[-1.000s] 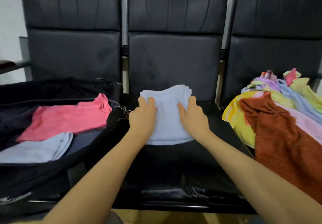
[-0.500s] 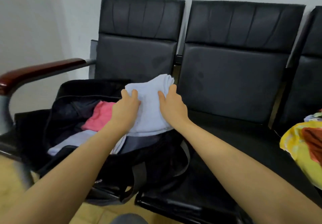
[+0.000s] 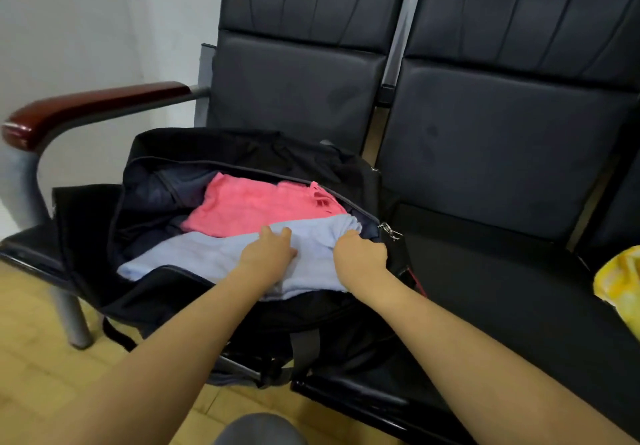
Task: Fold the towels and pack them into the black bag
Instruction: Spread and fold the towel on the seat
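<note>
Head view: both hands, left hand (image 3: pixel 266 254) and right hand (image 3: pixel 360 254), grasp blue towel (image 3: pixel 311 271) entering black bag (image 3: pixel 173 292) beside pink towel (image 3: pixel 249 205); yellow towel (image 3: pixel 620 278) awaits.

The single head-worn camera looks forward and steeply down from close above, over both forearms, onto the open black bag (image 3: pixel 242 309) lying on the left chair seat (image 3: pixel 31 243).

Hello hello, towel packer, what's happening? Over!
Both hands, left hand and right hand, gripping the light blue towel. Towel down inside black bag, beside pink towel. Nothing blocking.
</note>
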`<control>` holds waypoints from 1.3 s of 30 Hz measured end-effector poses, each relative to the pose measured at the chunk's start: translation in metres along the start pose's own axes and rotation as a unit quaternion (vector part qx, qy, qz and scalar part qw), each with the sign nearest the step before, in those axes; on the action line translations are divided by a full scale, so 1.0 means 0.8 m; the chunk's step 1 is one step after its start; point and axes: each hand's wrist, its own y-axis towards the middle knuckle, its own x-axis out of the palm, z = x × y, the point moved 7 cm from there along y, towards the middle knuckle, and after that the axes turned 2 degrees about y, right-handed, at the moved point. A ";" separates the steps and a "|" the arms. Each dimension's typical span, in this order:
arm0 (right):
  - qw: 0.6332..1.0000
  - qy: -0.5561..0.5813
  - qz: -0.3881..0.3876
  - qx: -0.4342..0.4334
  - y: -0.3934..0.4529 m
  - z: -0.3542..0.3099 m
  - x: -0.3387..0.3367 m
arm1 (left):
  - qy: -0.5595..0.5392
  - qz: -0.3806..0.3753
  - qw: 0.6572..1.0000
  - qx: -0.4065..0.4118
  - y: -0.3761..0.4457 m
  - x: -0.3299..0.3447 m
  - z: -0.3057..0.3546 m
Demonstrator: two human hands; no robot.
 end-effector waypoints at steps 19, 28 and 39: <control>0.956 -0.133 0.187 -0.183 0.023 -0.023 -0.003 | -0.012 -0.003 0.994 0.105 -0.008 0.029 0.004; 0.984 -0.153 0.083 -0.046 0.036 0.011 0.023 | 0.028 -0.083 0.991 0.101 -0.011 0.038 0.008; 0.992 -0.102 0.062 -0.050 0.037 0.013 0.016 | 0.035 -0.067 0.993 0.092 -0.008 0.025 0.009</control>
